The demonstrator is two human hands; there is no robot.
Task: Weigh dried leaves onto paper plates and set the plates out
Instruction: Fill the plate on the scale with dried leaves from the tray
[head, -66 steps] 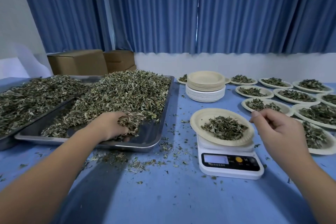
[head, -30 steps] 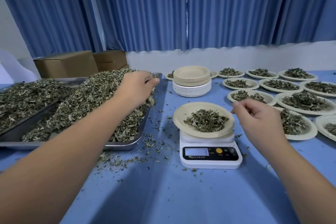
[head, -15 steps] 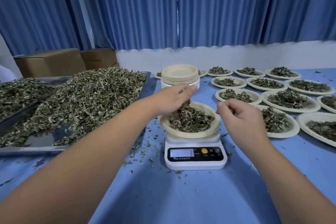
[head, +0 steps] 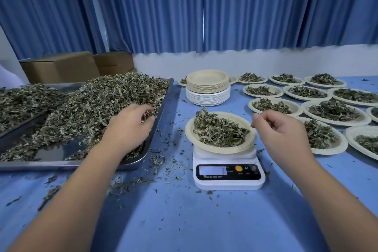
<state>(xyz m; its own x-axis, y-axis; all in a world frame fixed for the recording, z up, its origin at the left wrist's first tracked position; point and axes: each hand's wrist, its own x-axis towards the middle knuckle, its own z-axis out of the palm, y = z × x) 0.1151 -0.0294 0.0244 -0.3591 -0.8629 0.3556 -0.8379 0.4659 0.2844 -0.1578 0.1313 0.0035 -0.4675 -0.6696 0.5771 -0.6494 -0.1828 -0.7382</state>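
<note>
The plate (head: 235,149) on the scale (head: 229,184) sits centre-right, heaped with crumpled grey-green leaves (head: 218,131); my right hand (head: 284,135) is just beside its right rim, fingers curled, pinching something or nothing I cannot tell; my left hand (head: 131,129), farther off at left, grips leaves in the tray (head: 61,163).

shiny metal tray (head: 51,162), matt paper plate (head: 206,147), glossy white plastic scale (head: 229,184).
</note>
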